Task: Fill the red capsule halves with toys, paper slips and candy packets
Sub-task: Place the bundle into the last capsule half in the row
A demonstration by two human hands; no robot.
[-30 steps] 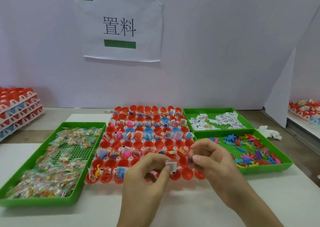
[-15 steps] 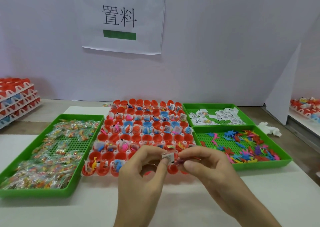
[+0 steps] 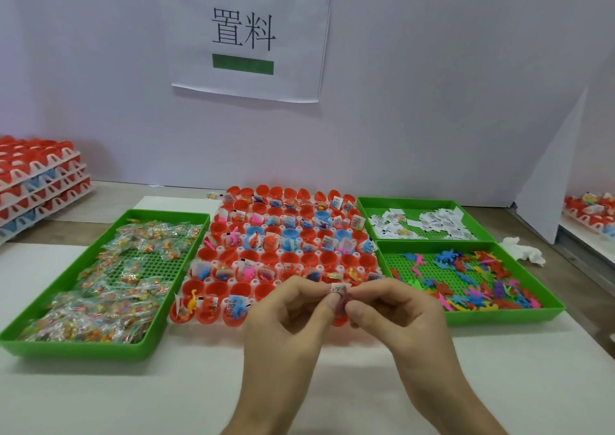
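White tabletop (image 3: 100, 394) carries the red capsule halves (image 3: 293, 257) directly beyond the grip, where the left hand (image 3: 293, 311) and right hand (image 3: 396, 311) both pinch one paper slip (image 3: 336, 290). Judged near weightless, limp and crease-prone: hold it lightly by its edges

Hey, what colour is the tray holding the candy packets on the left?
Bright green. The tray shows best in the head view, the only one here.
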